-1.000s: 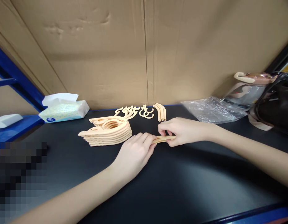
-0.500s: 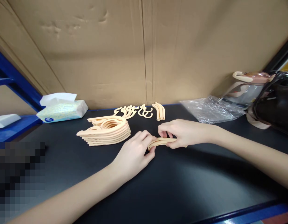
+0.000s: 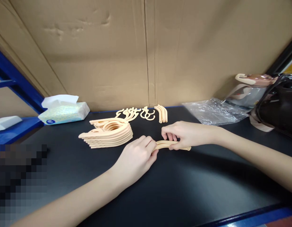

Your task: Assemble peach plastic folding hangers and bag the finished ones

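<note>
Two curved beige plastic hanger arms (image 3: 165,144) lie side by side on the black table, their bend arching away from me. Around their left end the fingers of my left hand (image 3: 138,153) are closed, hiding that tip. My right hand (image 3: 183,135) has its thumb on the near edge of the arms and its curled fingers behind them; the right end pokes out under the palm. Left of my hands sits a neat stack of beige folding hanger pieces (image 3: 108,135). Behind are loose beige hooks (image 3: 133,114) and several more curved arms (image 3: 162,113).
A tissue pack (image 3: 65,112) stands at the back left by a blue frame (image 3: 18,85). To the back right lie a clear plastic bag (image 3: 212,110), a water bottle (image 3: 247,91) and a dark bag (image 3: 280,104). Cardboard (image 3: 100,63) walls the table's far side.
My left fingers have closed over the left end of the hanger arms, which was showing before. My right hand has barely shifted, and more of the right end now shows.
</note>
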{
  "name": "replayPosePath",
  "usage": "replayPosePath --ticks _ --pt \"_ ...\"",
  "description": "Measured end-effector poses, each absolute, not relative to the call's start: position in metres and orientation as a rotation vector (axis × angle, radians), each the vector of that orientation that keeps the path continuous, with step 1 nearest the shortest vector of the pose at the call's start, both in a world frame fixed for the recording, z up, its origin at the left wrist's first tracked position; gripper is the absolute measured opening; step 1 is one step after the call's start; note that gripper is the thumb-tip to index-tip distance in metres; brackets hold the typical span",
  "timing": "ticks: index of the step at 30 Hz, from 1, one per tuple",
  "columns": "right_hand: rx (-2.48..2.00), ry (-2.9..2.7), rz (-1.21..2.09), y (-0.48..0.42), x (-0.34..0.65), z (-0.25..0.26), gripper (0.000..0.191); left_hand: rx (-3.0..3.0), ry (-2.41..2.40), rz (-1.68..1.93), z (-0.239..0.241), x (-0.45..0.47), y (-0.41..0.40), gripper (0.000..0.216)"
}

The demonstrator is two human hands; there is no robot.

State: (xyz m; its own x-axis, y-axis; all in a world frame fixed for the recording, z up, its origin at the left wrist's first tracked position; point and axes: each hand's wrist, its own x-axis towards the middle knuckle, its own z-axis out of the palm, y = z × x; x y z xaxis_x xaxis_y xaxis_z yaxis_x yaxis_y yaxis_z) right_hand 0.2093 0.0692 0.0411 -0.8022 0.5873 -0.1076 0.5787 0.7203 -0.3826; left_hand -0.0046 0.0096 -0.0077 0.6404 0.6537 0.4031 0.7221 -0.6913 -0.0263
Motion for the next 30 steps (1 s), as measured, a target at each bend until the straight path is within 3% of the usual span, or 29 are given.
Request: replayPosePath --ticks 30 --pt "-0.888 -2.852 0.960 0.088 0.218 0.032 0.039 -2.763 -1.179 -0.597 -0.011 -0.007 0.015 0.006"
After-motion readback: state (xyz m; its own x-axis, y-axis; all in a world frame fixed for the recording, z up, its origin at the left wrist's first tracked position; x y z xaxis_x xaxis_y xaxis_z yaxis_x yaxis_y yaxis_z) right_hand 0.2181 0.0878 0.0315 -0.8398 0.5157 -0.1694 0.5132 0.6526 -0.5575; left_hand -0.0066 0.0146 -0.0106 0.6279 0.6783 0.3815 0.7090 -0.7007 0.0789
